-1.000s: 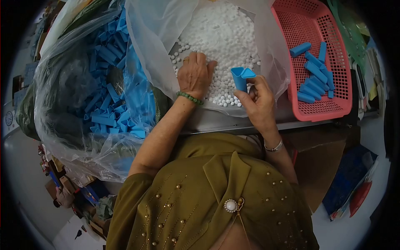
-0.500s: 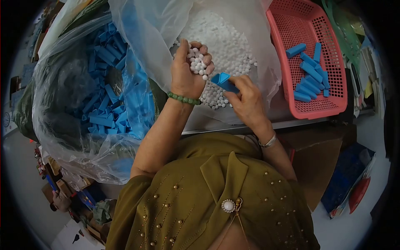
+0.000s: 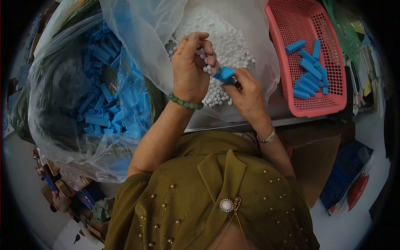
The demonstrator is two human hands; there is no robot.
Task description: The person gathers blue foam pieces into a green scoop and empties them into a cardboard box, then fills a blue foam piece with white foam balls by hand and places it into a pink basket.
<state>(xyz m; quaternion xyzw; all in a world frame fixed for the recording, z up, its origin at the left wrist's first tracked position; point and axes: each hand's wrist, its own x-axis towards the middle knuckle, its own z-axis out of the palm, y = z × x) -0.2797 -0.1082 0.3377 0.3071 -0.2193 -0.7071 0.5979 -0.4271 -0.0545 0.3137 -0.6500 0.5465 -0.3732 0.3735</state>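
Observation:
My right hand grips a small blue triangular tube, its open mouth turned toward my left hand. My left hand is raised and cupped around a handful of small white balls, fingertips right at the tube's mouth. Both hands hover over a clear plastic bag full of white balls. A green bead bracelet sits on my left wrist, a silver bangle on my right.
A large clear bag at the left holds several empty blue tubes. A pink mesh basket at the right holds several blue tubes. Boxes and clutter lie on the floor at lower left and right.
My left hand scooped white balls out of the bag and lifted them to the tube. My right hand tipped the tube over toward my left hand.

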